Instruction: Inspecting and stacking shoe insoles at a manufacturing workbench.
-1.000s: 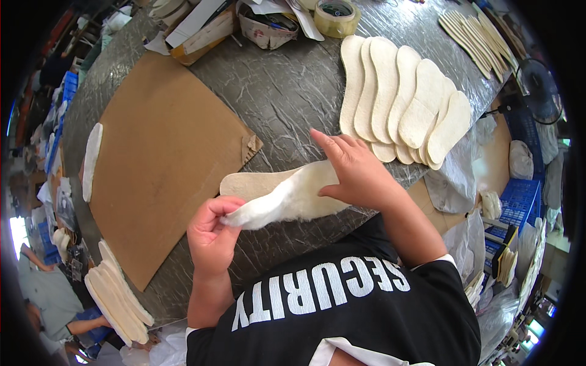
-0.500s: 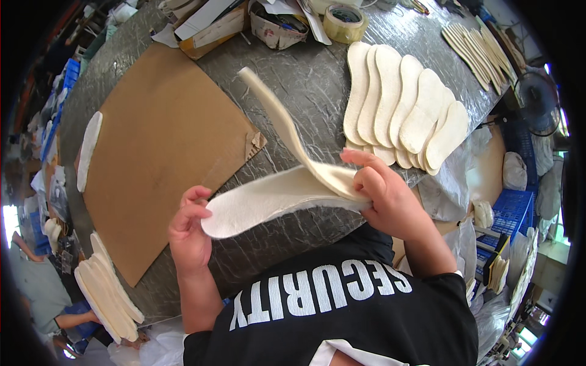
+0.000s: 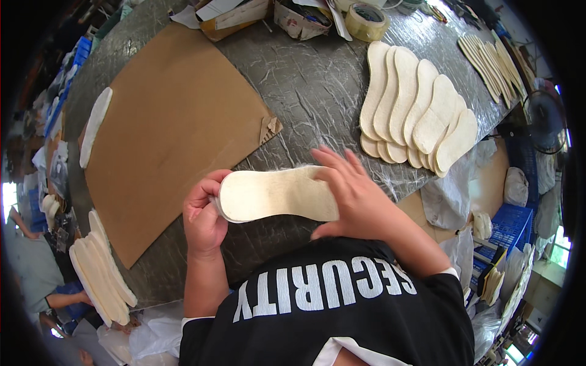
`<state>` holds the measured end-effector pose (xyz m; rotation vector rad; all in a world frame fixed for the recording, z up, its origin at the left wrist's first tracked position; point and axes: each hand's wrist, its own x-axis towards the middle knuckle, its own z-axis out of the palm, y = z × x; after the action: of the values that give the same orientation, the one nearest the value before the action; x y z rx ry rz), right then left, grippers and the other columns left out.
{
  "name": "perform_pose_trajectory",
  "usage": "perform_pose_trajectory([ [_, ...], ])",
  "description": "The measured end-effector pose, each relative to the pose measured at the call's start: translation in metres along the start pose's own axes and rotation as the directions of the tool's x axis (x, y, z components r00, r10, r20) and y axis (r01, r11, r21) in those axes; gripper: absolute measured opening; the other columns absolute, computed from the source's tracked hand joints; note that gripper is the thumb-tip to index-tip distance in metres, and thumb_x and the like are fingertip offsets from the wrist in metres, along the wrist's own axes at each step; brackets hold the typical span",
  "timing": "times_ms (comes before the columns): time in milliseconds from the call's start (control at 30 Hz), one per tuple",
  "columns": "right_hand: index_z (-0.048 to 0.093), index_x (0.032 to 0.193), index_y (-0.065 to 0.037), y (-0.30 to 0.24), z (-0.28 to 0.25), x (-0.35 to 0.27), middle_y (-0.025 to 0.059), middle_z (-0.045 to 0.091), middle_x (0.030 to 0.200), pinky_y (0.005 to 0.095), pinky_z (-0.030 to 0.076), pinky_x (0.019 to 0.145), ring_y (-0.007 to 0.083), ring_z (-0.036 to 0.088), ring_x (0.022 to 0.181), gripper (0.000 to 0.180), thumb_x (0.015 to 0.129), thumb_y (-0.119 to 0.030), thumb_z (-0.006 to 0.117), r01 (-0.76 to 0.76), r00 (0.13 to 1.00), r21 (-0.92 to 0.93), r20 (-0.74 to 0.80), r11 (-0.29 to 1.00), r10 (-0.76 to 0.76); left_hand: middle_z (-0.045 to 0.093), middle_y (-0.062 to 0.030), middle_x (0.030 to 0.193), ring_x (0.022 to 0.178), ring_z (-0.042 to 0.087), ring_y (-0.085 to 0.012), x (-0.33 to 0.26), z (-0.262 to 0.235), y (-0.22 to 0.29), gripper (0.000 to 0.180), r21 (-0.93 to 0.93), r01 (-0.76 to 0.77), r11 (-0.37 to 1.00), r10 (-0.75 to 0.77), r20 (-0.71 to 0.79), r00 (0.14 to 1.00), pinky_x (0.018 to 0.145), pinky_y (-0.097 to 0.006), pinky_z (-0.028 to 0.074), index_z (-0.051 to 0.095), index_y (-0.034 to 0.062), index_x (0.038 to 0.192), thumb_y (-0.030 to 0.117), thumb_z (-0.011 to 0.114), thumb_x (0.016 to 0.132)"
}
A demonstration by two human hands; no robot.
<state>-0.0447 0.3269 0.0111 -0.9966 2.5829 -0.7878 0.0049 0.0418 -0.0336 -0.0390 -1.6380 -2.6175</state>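
A pair of cream felt insoles point(image 3: 268, 194), laid one on the other, lies level above the table in front of me. My left hand point(image 3: 206, 207) pinches their left end between thumb and fingers. White fuzz shows along the lower layer's edge there. Over the right end spreads my right hand point(image 3: 351, 201), its fingers apart on the far side and the thumb by the near edge. That hand hides the insoles' right tip, and one finger seems to touch the top surface.
Fanned cream insoles point(image 3: 421, 104) lie at the right, with another row point(image 3: 491, 67) beyond. A brown cardboard sheet point(image 3: 177, 134) covers the left, bearing a white insole point(image 3: 96, 128) on its edge. More insoles point(image 3: 101, 268) sit near left. Tape point(image 3: 366, 23) stands at the back.
The upper insole, which stood bent up from the lower one, now lies flat on it. My left hand has closed on the left end; my right hand has loosened and spread its fingers.
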Motion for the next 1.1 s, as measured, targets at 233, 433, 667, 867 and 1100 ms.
perform_pose_trajectory([
  [233,0.042,0.126,-0.004,-0.006,0.053,0.053,0.0201,0.044,0.133,0.0496,0.034,0.106,0.0376,0.045,0.124,0.078,0.062,-0.022,0.084,0.258,0.963,0.328,-0.169,0.909,-0.212,0.059,-0.0142,0.114,0.100,0.056,-0.0184,-0.001,0.003,0.012,0.006,0.028,0.077,0.997,-0.077,-0.009,0.997,0.090,-0.032,0.044,0.058,-0.0004,0.084,0.000,0.053,0.083],
  [433,0.027,0.132,-0.008,0.031,0.066,0.042,0.0159,0.047,0.126,0.0418,0.038,0.101,0.0264,0.048,0.119,0.084,0.070,-0.029,0.081,0.268,0.963,0.744,-0.233,0.612,-0.138,0.059,-0.0094,0.109,0.104,0.054,-0.0150,-0.012,-0.024,-0.006,0.024,0.243,0.203,0.949,-0.192,-0.069,0.979,0.093,-0.030,0.041,0.058,0.0044,0.091,-0.007,0.069,0.073],
  [667,0.022,0.147,-0.002,0.025,0.058,0.046,0.0132,0.043,0.133,0.0387,0.029,0.107,0.0227,0.043,0.124,0.103,0.071,-0.041,0.080,0.188,0.982,0.872,-0.153,0.453,-0.113,0.062,-0.0077,0.111,0.101,0.059,-0.0127,-0.004,-0.014,0.001,0.044,0.380,0.390,0.839,-0.345,-0.183,0.920,0.088,-0.027,0.048,0.051,-0.0032,0.123,-0.007,0.065,0.081],
  [867,0.039,0.138,-0.003,0.018,0.056,0.054,0.0189,0.053,0.124,0.0432,0.040,0.097,0.0344,0.051,0.109,0.092,0.069,-0.050,0.078,0.223,0.966,0.437,-0.217,0.871,-0.138,0.064,-0.0098,0.108,0.099,0.061,-0.0136,-0.006,-0.010,0.001,0.042,0.321,0.376,0.869,-0.315,-0.224,0.922,0.087,-0.027,0.049,0.052,-0.0044,0.122,-0.006,0.065,0.083],
  [1100,0.038,0.134,-0.002,-0.001,0.056,0.057,0.0179,0.048,0.117,0.0434,0.041,0.094,0.0363,0.051,0.107,0.083,0.063,-0.014,0.080,0.216,0.972,0.496,-0.190,0.841,-0.137,0.066,-0.0114,0.104,0.095,0.063,-0.0140,-0.009,-0.019,-0.009,0.029,0.054,0.338,0.940,-0.312,-0.271,0.911,0.085,-0.026,0.050,0.056,-0.0054,0.115,-0.006,0.062,0.086],
])
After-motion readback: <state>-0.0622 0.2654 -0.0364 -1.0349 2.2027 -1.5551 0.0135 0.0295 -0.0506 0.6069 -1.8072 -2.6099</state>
